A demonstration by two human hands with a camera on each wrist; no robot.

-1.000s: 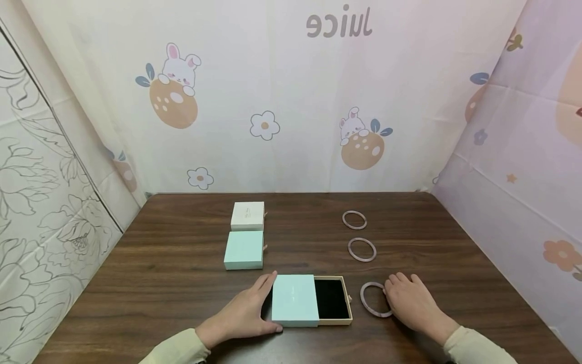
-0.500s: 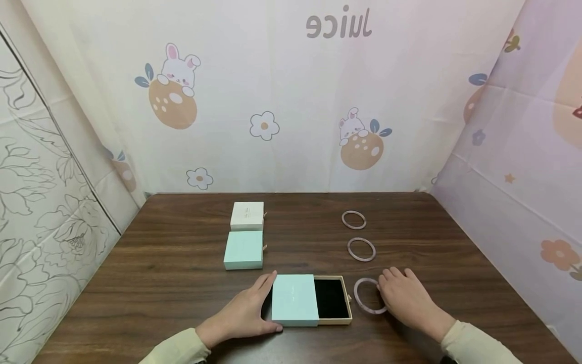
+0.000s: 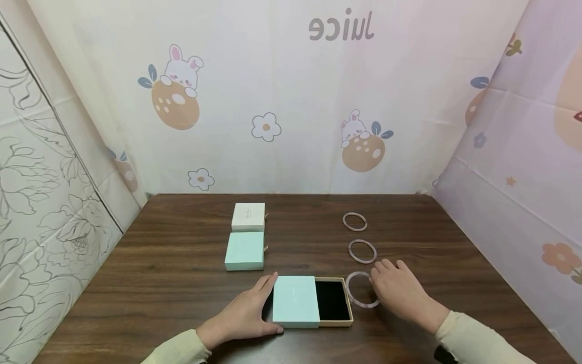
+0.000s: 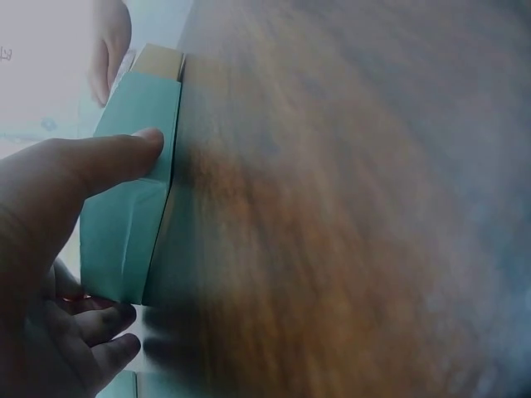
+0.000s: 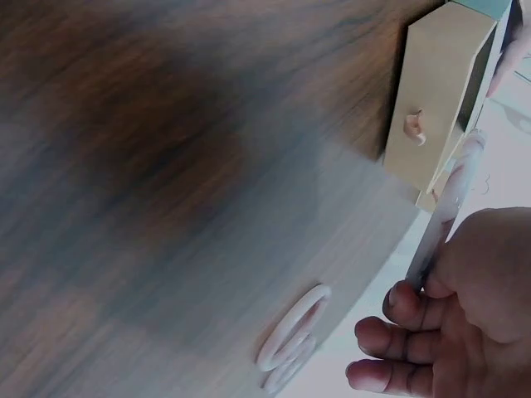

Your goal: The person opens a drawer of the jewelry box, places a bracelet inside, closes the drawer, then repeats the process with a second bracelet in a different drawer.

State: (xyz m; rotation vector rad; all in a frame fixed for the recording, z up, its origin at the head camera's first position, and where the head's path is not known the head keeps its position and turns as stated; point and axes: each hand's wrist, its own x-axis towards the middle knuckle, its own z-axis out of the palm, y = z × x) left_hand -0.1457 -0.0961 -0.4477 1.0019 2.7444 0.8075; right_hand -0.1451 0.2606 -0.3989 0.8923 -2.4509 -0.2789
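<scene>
A pale mint jewellery box (image 3: 296, 300) lies on the table with its drawer pulled out to the right, showing a black padded lining (image 3: 332, 301). My left hand (image 3: 243, 312) holds the sleeve, thumb (image 4: 124, 157) along its near side and fingers around the left end. With thumb and fingertips, my right hand (image 3: 402, 293) pinches a pale pinkish bangle (image 3: 365, 306) by its right side. In the right wrist view, the held bangle (image 5: 448, 203) is raised off the table, its far end over the drawer's rim beside the small pull tab (image 5: 414, 128).
Two more pale bangles, a nearer one (image 3: 351, 254) and a farther one (image 3: 344, 223), lie behind the right hand. At the back left, a closed mint box (image 3: 244, 249) sits in front of a white box (image 3: 248, 216). A printed curtain (image 3: 300, 167) hangs behind the table.
My right hand has carried the bangle left and slightly away from me, from beside the drawer to overlap its right rim. The left hand and box have stayed put.
</scene>
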